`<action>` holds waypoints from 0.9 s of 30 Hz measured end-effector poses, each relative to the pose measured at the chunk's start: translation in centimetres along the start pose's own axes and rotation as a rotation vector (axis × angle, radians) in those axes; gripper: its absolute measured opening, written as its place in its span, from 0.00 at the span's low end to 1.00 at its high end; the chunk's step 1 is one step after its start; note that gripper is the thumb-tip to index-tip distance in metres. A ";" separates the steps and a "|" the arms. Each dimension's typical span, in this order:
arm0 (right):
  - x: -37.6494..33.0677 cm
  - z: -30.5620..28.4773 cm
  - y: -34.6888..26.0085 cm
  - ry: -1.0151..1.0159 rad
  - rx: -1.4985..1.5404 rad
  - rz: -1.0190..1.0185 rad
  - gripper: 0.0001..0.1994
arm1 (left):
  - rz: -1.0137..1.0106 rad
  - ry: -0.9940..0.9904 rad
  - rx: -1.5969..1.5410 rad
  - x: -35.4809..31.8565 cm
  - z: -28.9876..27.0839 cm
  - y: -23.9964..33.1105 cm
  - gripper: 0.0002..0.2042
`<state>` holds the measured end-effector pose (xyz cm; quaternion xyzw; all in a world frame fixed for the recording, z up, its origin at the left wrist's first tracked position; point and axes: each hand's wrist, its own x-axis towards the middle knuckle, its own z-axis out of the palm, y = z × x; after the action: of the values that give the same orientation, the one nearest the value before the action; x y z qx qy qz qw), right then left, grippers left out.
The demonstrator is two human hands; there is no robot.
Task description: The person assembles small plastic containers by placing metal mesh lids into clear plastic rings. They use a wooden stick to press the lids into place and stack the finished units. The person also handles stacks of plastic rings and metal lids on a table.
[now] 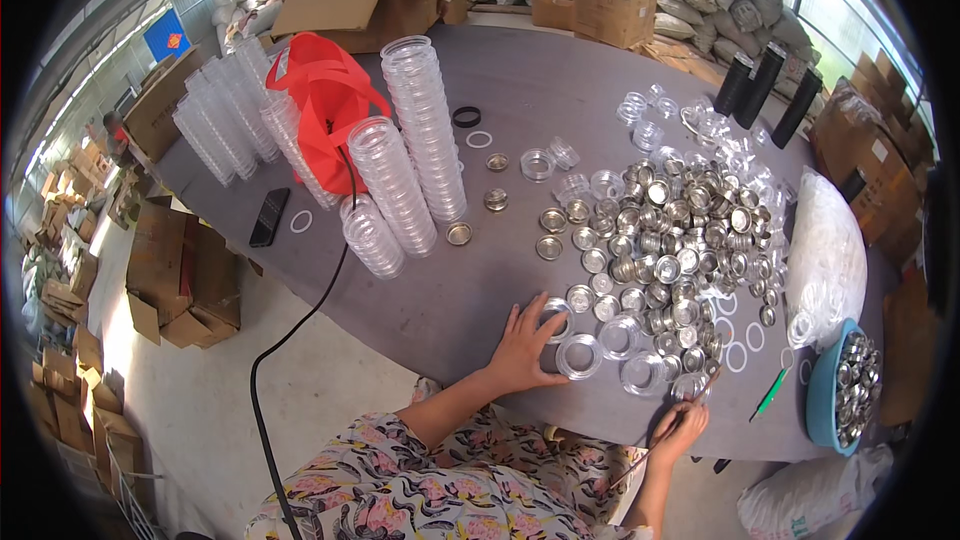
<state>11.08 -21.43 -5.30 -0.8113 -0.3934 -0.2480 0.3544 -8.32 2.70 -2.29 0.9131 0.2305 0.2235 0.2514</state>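
Note:
My left hand lies on the table with its fingers spread. Its thumb and fingertips rest beside two clear round plastic cups, the nearer one being a clear cup. My right hand is closed around a thin dark stick, whose upper end reaches a small clear cup at the table's near edge. More clear cups sit between the hands. Just beyond them spreads a heap of small silver metal caps. What the stick's tip is like is too small to tell.
Tall stacks of clear cups and a red bag stand at left, with a black cable hanging down. At right are a green-handled tool, a blue basin of caps and a white plastic bag. White rings lie nearby.

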 end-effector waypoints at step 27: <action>-0.1 0.2 0.4 -0.012 -0.011 0.001 0.04 | 0.014 -0.002 0.000 0.1 0.4 -0.4 0.49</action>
<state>11.38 -21.51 -5.60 -0.8149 -0.3936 -0.2453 0.3476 -8.14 2.91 -2.76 0.9150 0.2236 0.2243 0.2501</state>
